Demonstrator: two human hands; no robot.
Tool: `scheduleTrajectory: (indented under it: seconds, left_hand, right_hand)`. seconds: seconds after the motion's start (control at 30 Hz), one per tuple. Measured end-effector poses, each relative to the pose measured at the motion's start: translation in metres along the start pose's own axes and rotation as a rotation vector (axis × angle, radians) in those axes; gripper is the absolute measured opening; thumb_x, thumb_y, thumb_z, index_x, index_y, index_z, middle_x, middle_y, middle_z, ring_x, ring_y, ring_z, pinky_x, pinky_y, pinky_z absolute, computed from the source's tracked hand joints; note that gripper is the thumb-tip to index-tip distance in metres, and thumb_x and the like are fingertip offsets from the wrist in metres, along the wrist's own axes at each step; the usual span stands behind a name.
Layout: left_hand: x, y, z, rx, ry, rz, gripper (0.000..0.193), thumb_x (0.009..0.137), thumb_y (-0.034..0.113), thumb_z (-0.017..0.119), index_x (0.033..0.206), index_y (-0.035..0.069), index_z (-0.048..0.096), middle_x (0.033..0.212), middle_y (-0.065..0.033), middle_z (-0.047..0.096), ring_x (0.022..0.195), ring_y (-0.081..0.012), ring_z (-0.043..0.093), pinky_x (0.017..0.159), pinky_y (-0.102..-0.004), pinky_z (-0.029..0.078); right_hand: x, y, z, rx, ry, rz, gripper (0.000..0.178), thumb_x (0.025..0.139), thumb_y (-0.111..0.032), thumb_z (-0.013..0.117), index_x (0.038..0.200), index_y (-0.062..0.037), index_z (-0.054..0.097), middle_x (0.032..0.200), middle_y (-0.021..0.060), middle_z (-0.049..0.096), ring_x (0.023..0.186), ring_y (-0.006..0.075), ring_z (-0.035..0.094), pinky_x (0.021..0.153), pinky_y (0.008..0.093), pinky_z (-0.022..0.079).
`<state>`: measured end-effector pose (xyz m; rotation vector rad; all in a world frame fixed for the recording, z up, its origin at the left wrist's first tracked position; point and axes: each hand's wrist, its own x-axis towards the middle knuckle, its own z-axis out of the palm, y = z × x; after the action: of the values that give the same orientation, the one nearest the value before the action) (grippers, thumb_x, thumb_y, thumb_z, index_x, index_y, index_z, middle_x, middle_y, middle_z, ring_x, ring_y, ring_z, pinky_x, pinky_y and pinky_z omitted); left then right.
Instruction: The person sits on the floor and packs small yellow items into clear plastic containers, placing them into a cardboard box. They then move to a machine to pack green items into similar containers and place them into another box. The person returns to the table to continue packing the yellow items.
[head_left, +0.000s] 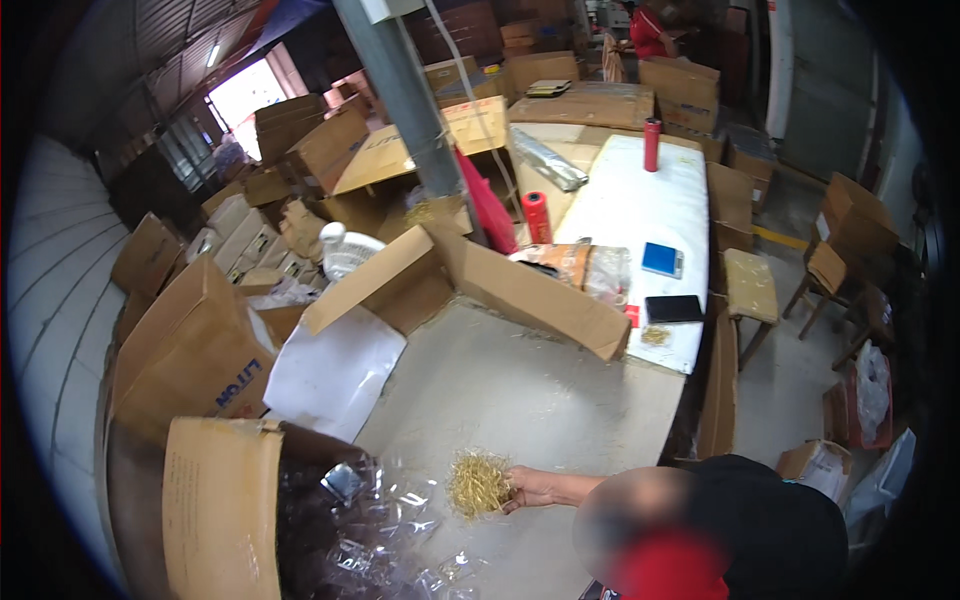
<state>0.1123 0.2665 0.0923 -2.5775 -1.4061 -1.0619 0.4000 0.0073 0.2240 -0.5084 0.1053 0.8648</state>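
My right hand reaches in from the lower right, its fingers closed on the edge of a clump of thin, tangled gold strands. The clump sits over the grey tabletop; I cannot tell whether it rests on it. Just left of it, shiny clear plastic packs are heaped beside and inside an open brown carton. My left hand does not show. Part of my right arm is blurred out, with a black sleeve and red cloth around it.
A cut cardboard wall borders the work surface. Beyond it, a white-covered table holds a black phone-like slab, a blue scale and a red bottle. A pillar rises behind; stools stand right; cartons surround. Someone in red is far off.
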Motion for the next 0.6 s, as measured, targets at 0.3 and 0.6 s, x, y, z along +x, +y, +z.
scheduleTrajectory:
  seconds: [0.3,0.6]
  left_hand:
    - [0.019,0.057,-0.047,0.056,-0.083,-0.03,0.041,0.077,0.007,0.05,0.114,-0.01,0.047,0.109,-0.0294,0.052,0.102,-0.0451,0.05,0.087,-0.0507,0.04]
    - [0.033,0.074,-0.063,0.065,-0.184,-0.05,0.042,0.078,0.008,0.05,0.116,-0.01,0.046,0.112,-0.0298,0.052,0.106,-0.0445,0.049,0.09,-0.05,0.039]
  right_hand:
    - [0.058,0.001,-0.004,-0.392,0.352,-0.119,0.021,0.078,0.004,0.05,0.097,0.0033,0.06,0.081,0.0085,0.061,0.064,0.0151,0.058,0.053,0.0277,0.046]
    - [0.085,-0.046,-0.041,-0.432,0.458,-0.413,0.025,0.075,0.006,0.052,0.099,0.0074,0.059,0.081,0.0095,0.062,0.064,0.0172,0.06,0.055,0.0285,0.049]
